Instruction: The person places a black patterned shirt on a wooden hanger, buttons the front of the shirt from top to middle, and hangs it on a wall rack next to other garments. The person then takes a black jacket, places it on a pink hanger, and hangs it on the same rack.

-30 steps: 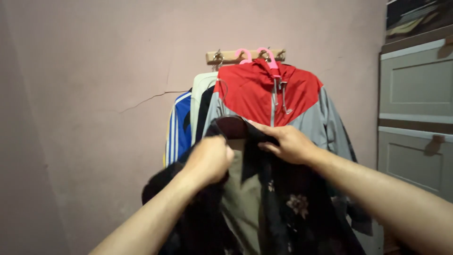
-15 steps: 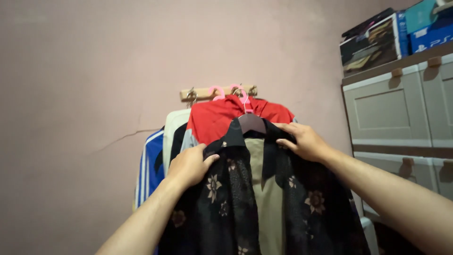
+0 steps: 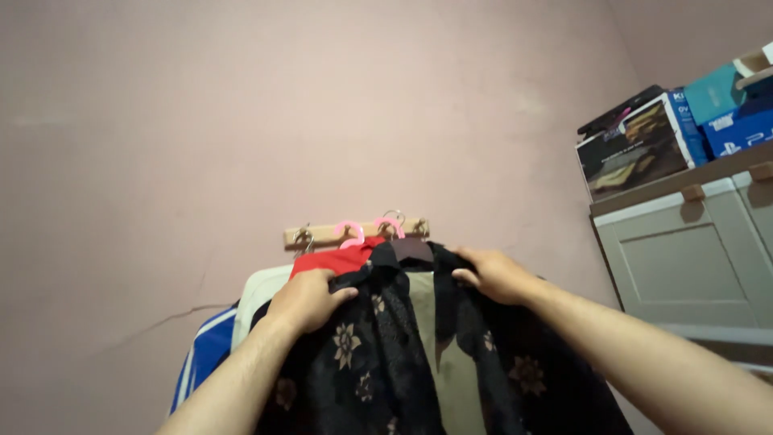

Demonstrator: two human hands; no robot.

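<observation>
My left hand (image 3: 308, 300) and right hand (image 3: 493, 275) gripped the black floral shirt (image 3: 386, 354), now raised to the wooden hook rack (image 3: 322, 235), covering the red jacket (image 3: 334, 262).

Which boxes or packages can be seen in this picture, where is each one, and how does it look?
Dark box: on the grey cabinet, flat rectangle leaning back, dark picture, blue edge.
Teal box: right of it, higher, small and plain.
Blue box: below the teal one, at the right edge, partly cut off.

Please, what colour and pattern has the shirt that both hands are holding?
In the head view, the shirt is black with pale tan flowers and an olive inner lining.
</observation>
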